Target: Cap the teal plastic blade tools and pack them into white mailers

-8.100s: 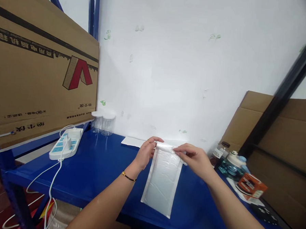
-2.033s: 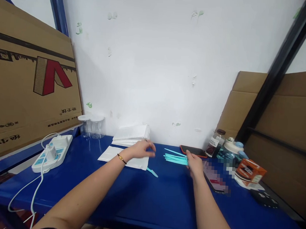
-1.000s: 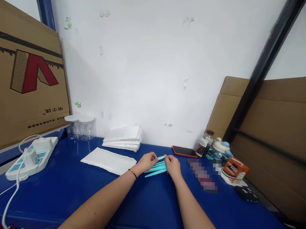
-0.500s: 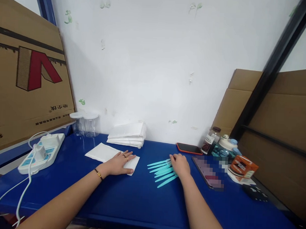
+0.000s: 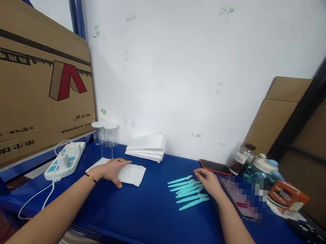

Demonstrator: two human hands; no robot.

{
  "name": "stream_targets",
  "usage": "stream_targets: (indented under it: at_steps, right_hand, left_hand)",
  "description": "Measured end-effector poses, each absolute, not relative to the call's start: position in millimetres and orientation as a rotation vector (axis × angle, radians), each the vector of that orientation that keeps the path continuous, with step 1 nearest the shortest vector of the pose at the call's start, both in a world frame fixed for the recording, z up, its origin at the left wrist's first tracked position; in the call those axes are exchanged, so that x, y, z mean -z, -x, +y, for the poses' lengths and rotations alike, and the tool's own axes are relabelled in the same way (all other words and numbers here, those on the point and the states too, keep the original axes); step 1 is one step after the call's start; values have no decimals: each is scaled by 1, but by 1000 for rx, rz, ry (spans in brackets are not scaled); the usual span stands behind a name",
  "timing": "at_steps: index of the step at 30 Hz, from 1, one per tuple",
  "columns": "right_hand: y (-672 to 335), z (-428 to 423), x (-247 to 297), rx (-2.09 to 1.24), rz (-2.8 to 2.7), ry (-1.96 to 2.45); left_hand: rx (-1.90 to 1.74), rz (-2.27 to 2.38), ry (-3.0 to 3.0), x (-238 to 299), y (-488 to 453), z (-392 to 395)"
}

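My left hand lies palm down over a flat white paper packet, thumb spread and fingers stretched out. The packet shows on both sides of the hand. To the right, several teal plastic spatulas lie side by side, their heads pointing right. Beside those heads rests my right hand, fingers loosely bent and slightly apart, with nothing visible in it. Its fingertips are just past the upper end of the row; whether they touch the table is unclear.
A stack of white packets stands by the wall, with two clear lidded jars left of it. A power strip with cords is at far left. Right are two phones, a brown-capped bottle, a jug and an orange box.
The view has turned left, shifting everything rightward. My left hand has slid left across the packet, uncovering its right part. My right hand has drawn back from the spatulas, exposing their heads.
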State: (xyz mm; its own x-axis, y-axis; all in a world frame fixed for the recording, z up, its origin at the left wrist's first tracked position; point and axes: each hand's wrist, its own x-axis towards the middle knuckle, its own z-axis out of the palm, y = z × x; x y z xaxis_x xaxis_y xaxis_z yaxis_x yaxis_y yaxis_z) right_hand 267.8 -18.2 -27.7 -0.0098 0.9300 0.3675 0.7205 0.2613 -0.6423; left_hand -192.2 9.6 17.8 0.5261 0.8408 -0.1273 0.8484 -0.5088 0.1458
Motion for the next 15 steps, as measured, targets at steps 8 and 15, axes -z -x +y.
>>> stream_targets:
  at_steps: [8,15]
  right_hand:
    - [-268,-27,20,-248,-1766,1537]
    - [-269,-32,16,-212,-1807,1555]
  left_hand:
    - [-13,1364,-2671,-47,164,12]
    - [19,1196,-2996,-106,63,3]
